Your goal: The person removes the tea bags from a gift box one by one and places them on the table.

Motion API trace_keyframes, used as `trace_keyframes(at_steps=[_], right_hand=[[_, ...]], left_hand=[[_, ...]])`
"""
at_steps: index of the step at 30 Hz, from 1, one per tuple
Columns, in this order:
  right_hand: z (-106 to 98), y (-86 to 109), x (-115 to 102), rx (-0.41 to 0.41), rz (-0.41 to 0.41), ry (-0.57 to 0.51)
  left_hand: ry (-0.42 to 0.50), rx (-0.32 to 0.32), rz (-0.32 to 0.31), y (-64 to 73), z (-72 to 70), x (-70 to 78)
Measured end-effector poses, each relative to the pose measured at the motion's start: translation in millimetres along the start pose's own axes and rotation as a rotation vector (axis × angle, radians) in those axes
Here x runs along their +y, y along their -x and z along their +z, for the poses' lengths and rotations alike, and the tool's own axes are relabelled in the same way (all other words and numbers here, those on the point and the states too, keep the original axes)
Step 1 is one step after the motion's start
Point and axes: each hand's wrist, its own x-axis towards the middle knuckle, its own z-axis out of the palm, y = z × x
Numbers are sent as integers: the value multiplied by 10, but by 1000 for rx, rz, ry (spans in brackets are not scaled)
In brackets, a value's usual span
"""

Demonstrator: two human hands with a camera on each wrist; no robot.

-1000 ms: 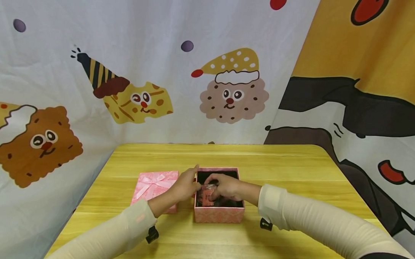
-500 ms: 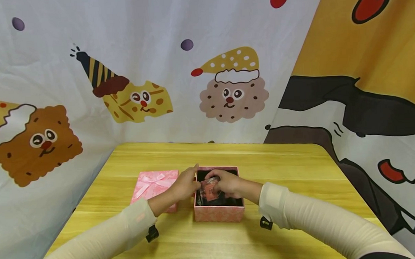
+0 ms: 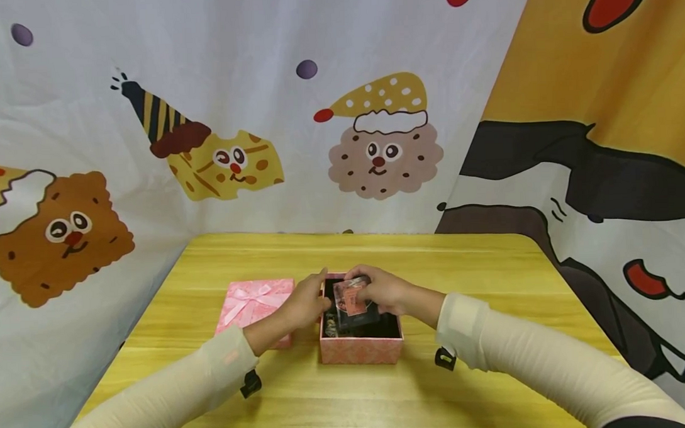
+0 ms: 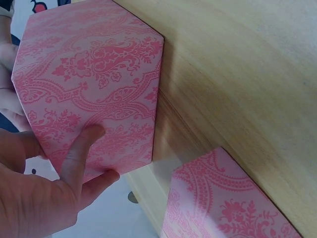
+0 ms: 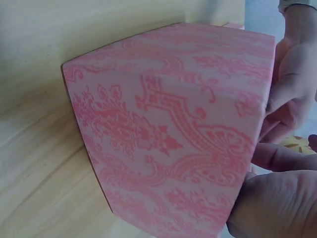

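In the head view a pink patterned gift box (image 3: 361, 350) with a black inside stands on the table. My left hand (image 3: 306, 303) holds its left wall, the thumb at the rim. In the left wrist view two fingers of the left hand (image 4: 44, 193) lie against the outside of the box (image 4: 99, 84). My right hand (image 3: 387, 291) pinches a flat dark packet with a reddish label (image 3: 354, 300), tilted over the box opening. In the right wrist view the box (image 5: 163, 124) hides the packet, and part of the right hand (image 5: 277, 198) shows beyond the rim.
To the left of the box lies its pink lid (image 3: 241, 318), topped with a ribbon bow (image 3: 257, 297). Something small and shiny (image 3: 330, 324) sits inside the box by the left wall. A cartoon-printed curtain (image 3: 308, 215) hangs behind the wooden table (image 3: 435, 261).
My right hand has moved up and slightly away with the packet, raising it from inside the box. The left hand stays on the wall. The head view has tilted slightly down.
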Motion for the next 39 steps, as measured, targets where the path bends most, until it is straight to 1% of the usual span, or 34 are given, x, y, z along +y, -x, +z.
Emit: trace_keyframes(at_steps=[8,13,17,21,26,32,34,39], right_hand=[[-89,60,-60,21,5,11],[-140,105,-70,36,-3,2],[-203,130,-62,57,7,-6],[-271,157,-67,91,16,-26],[-344,200,-70,132,6,-39],[-444,230,-63,155,-4,-36],[-475,231,-61,161,-4,-40],[-554,239,-61,181,0,-42]], left_hand=[[8,-5,5,2,-8,14],[10,-14,-10,4,-8,17],[21,-21,-24,3,-6,16],[9,-5,-9,-3,5,4],[11,3,9,-1,16,0],[-13,18,16,6,13,11],[-38,31,23,9,12,19],[-38,37,28,23,12,33]])
